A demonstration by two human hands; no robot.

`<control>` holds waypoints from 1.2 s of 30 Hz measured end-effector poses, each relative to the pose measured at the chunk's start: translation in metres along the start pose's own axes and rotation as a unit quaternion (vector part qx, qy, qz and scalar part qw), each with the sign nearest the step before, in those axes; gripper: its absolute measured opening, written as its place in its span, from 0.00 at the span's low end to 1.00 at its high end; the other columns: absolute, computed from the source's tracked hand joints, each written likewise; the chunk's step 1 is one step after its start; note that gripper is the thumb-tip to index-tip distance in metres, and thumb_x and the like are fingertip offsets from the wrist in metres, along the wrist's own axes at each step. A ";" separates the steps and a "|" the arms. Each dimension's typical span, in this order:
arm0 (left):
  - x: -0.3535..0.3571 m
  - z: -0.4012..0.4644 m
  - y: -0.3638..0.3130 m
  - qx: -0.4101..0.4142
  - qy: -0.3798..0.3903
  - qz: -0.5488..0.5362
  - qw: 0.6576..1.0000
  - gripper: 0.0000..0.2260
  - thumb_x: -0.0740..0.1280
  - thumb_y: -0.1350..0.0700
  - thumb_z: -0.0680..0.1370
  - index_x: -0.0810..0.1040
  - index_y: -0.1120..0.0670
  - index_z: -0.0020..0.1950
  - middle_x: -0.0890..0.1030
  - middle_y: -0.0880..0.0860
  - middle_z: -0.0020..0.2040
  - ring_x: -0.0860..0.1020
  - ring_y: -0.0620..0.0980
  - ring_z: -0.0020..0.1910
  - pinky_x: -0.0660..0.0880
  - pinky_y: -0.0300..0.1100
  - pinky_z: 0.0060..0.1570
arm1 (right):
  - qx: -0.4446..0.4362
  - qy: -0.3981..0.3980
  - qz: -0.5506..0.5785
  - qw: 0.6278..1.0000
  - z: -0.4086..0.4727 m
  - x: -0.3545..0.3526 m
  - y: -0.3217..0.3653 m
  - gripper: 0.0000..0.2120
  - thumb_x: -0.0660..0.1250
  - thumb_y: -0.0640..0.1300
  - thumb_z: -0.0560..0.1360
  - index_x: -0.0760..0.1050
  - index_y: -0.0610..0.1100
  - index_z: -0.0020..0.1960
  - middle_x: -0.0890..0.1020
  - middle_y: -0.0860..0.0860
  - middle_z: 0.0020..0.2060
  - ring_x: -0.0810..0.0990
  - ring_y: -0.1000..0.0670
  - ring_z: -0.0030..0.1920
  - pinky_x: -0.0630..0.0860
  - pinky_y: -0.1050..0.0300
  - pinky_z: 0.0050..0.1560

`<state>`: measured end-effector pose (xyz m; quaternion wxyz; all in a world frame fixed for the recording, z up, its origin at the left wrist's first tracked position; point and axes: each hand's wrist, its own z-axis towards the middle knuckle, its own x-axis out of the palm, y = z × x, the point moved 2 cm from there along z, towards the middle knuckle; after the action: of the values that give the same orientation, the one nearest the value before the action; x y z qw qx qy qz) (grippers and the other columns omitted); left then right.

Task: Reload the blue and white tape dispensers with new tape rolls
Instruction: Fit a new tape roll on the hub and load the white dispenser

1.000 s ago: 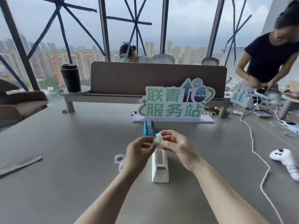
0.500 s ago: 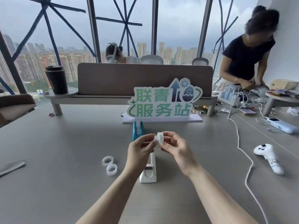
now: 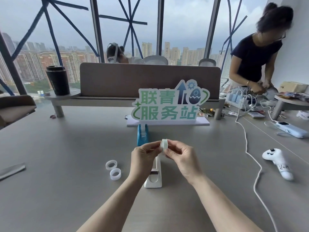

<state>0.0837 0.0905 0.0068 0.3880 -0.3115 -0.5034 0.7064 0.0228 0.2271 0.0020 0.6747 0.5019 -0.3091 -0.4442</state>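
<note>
A small white tape roll (image 3: pixel 163 144) is pinched edge-on between the fingertips of my left hand (image 3: pixel 143 160) and my right hand (image 3: pixel 181 159), held above the table. Directly below them the white tape dispenser (image 3: pixel 154 177) lies on the grey table, its far end hidden by my hands. The blue tape dispenser (image 3: pixel 142 134) stands just behind, in front of the sign, with a strip of tape over its top. Two more clear tape rolls (image 3: pixel 113 169) lie flat on the table left of the white dispenser.
A green-lettered sign (image 3: pixel 168 104) on a white base stands behind the dispensers. A white cord (image 3: pixel 250 158) and a white controller (image 3: pixel 277 163) lie to the right, a black cup (image 3: pixel 57 80) sits far left, and a person works at the far right corner.
The view has swung right, so everything on the table has slid left in the frame. My hands keep holding the roll in the same pinch above the white dispenser.
</note>
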 end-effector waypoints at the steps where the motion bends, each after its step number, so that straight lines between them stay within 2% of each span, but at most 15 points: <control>1: 0.000 0.000 0.001 -0.004 -0.001 0.000 1.000 0.17 0.75 0.63 0.71 0.84 0.38 0.42 0.86 0.39 0.37 0.83 0.39 0.39 0.79 0.38 0.51 | 0.000 -0.003 -0.001 1.000 -0.001 0.001 -0.001 0.15 0.72 0.36 0.73 0.82 0.50 0.56 0.87 0.50 0.51 0.85 0.52 0.52 0.79 0.46 0.60; 5: 0.001 0.002 0.003 -0.012 0.001 -0.004 1.000 0.16 0.75 0.63 0.71 0.84 0.40 0.44 0.86 0.38 0.38 0.84 0.39 0.41 0.80 0.40 0.54 | -0.003 -0.012 -0.007 1.000 -0.001 0.002 -0.003 0.16 0.72 0.36 0.73 0.80 0.43 0.60 0.86 0.49 0.55 0.84 0.52 0.55 0.78 0.47 0.62; 10: 0.002 0.006 0.007 -0.018 0.000 -0.002 1.000 0.14 0.75 0.62 0.70 0.85 0.41 0.45 0.85 0.37 0.38 0.84 0.38 0.41 0.79 0.41 0.55 | -0.002 -0.019 -0.034 0.999 0.000 0.002 -0.004 0.17 0.72 0.36 0.73 0.79 0.42 0.62 0.85 0.49 0.56 0.84 0.53 0.56 0.77 0.48 0.63; 15: 0.002 0.006 0.011 -0.023 0.004 0.018 1.000 0.11 0.75 0.61 0.70 0.86 0.54 0.51 0.86 0.44 0.44 0.85 0.43 0.45 0.80 0.42 0.56 | 0.001 -0.026 -0.056 0.998 0.000 0.000 -0.009 0.18 0.74 0.38 0.72 0.80 0.43 0.61 0.85 0.50 0.54 0.84 0.52 0.54 0.78 0.47 0.62; 17: 0.001 0.006 0.013 -0.021 0.008 0.026 0.999 0.11 0.76 0.61 0.70 0.86 0.54 0.51 0.87 0.46 0.45 0.85 0.43 0.45 0.80 0.41 0.55 | 0.003 -0.027 -0.057 0.998 -0.001 0.000 -0.010 0.18 0.74 0.38 0.71 0.80 0.42 0.61 0.86 0.50 0.54 0.84 0.53 0.54 0.78 0.47 0.62; 21: 0.000 0.006 0.016 -0.015 0.012 0.049 0.999 0.10 0.76 0.62 0.70 0.86 0.52 0.50 0.87 0.45 0.43 0.82 0.34 0.38 0.78 0.32 0.49 | 0.009 -0.031 -0.054 0.998 -0.002 0.001 -0.012 0.17 0.75 0.37 0.70 0.81 0.43 0.59 0.86 0.49 0.52 0.85 0.53 0.52 0.79 0.47 0.60; 24: -0.002 0.005 0.017 -0.015 0.013 0.053 0.998 0.11 0.75 0.62 0.70 0.86 0.52 0.50 0.85 0.39 0.39 0.82 0.35 0.39 0.77 0.30 0.47 | 0.007 -0.031 -0.059 0.998 -0.002 0.003 -0.010 0.17 0.75 0.36 0.70 0.81 0.42 0.59 0.86 0.50 0.51 0.85 0.54 0.51 0.80 0.48 0.59; 27: -0.004 0.004 0.019 -0.014 0.013 0.061 0.998 0.11 0.75 0.62 0.71 0.86 0.53 0.51 0.86 0.42 0.41 0.83 0.37 0.40 0.78 0.32 0.48 | 0.010 -0.024 -0.071 0.997 -0.003 0.005 -0.011 0.17 0.75 0.37 0.71 0.81 0.42 0.59 0.86 0.50 0.51 0.85 0.54 0.51 0.80 0.48 0.58; 32: -0.017 0.009 0.020 -0.027 0.027 0.086 0.996 0.10 0.74 0.63 0.72 0.86 0.56 0.53 0.85 0.47 0.39 0.80 0.33 0.33 0.77 0.30 0.42 | 0.001 -0.003 -0.166 0.986 -0.001 0.013 -0.010 0.16 0.74 0.47 0.72 0.81 0.49 0.60 0.86 0.55 0.50 0.84 0.57 0.50 0.80 0.53 0.57; 35: -0.028 0.014 0.022 -0.023 0.023 0.127 0.991 0.10 0.74 0.60 0.73 0.86 0.55 0.53 0.86 0.48 0.41 0.79 0.34 0.33 0.78 0.37 0.45 | -0.007 0.005 -0.232 0.973 0.001 0.021 -0.004 0.15 0.72 0.49 0.73 0.80 0.51 0.60 0.86 0.56 0.49 0.83 0.59 0.49 0.80 0.58 0.55; 36: -0.031 0.014 0.023 -0.021 0.019 0.142 0.989 0.10 0.74 0.60 0.73 0.86 0.54 0.53 0.86 0.48 0.42 0.78 0.34 0.33 0.78 0.36 0.46 | -0.011 0.008 -0.251 0.968 0.002 0.024 -0.002 0.15 0.72 0.50 0.73 0.81 0.52 0.59 0.86 0.56 0.49 0.83 0.59 0.49 0.80 0.59 0.54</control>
<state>0.0820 0.0525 -0.0092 0.2868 -0.4017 -0.4615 0.7372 0.0306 0.2046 -0.0002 0.5497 0.5595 -0.1625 -0.5987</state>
